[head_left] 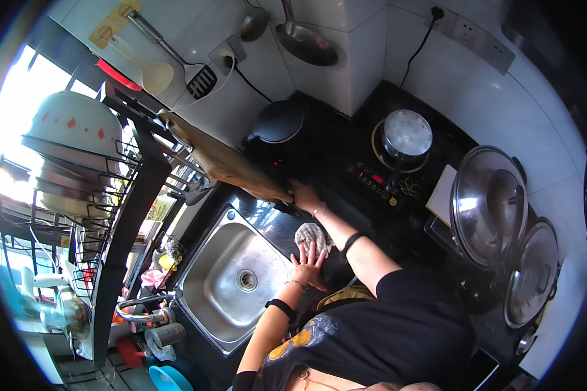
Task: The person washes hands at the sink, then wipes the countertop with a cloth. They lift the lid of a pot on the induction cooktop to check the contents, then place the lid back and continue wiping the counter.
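Observation:
My left hand (309, 266) lies with spread fingers on a crumpled grey cloth (310, 237) on the black countertop, just right of the steel sink (244, 278). Farther up, my right hand (304, 196) reaches to the lower end of a wooden cutting board (225, 161) that leans by the wall. Its fingers are partly hidden and dark, so whether they grip anything is unclear. Beyond it, a small pot (407, 133) with whitish contents stands on an induction cooktop (376, 178) whose red display is lit.
A dish rack (132, 220) with bowls stands left, above the faucet (142, 310). A round black appliance (278, 121) sits near the back wall. Large pan lids (489, 207) stand upright at right. A slotted turner (200, 80) and ladles hang on the tiled wall.

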Demonstrator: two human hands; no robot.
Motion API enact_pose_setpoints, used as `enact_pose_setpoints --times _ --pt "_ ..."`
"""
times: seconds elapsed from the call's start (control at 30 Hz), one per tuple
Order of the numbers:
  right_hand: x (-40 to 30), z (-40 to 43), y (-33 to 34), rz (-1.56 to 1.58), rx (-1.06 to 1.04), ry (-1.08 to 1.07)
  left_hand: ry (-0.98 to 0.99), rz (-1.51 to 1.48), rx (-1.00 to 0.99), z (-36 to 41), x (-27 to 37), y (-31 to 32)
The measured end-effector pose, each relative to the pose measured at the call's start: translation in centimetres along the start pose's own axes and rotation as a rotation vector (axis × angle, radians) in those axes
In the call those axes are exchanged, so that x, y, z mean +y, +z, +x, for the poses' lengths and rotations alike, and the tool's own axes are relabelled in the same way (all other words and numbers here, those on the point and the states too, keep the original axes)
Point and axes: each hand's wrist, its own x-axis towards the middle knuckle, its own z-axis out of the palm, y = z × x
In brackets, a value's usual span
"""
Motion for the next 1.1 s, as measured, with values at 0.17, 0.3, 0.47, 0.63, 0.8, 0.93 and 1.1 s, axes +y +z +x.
enact_pose_setpoints --times 0.17,0.3,0.47,0.63,0.8,0.93,1.1 --pt "-2.6 -7.2 -0.8 -0.162 0.151 0.033 -0.020 -0.042 -0.038 -0.4 0.1 -0.6" --pt "-4.7 -11.9 -2.8 -0.122 0.039 0.077 -0.012 -0.013 -0.012 -0.3 0.0 -0.3" --pt "-4.9 -17.2 -4.1 -0.162 -0.176 -0.056 0.052 0.016 -0.037 0.6 -1.1 0.7" --pt "-4.4 -19.1 -3.5 -0.347 -0.016 -0.124 0.277 -0.180 0.255 -0.4 -4.6 2.0" --pt "-4.4 -18.6 -2.8 -0.463 -0.024 -0.081 0.339 -0.661 0.585 -4.9 -9.2 8.4" --pt "-4.3 -18.6 -2.8 -0.470 0.002 -0.101 -0.130 -0.431 0.421 -10.6 -12.6 18.1" --pt "-4.5 -18.4 -2.7 -0.460 0.040 -0.105 -0.435 -0.484 0.181 -16.3 -11.9 28.7"
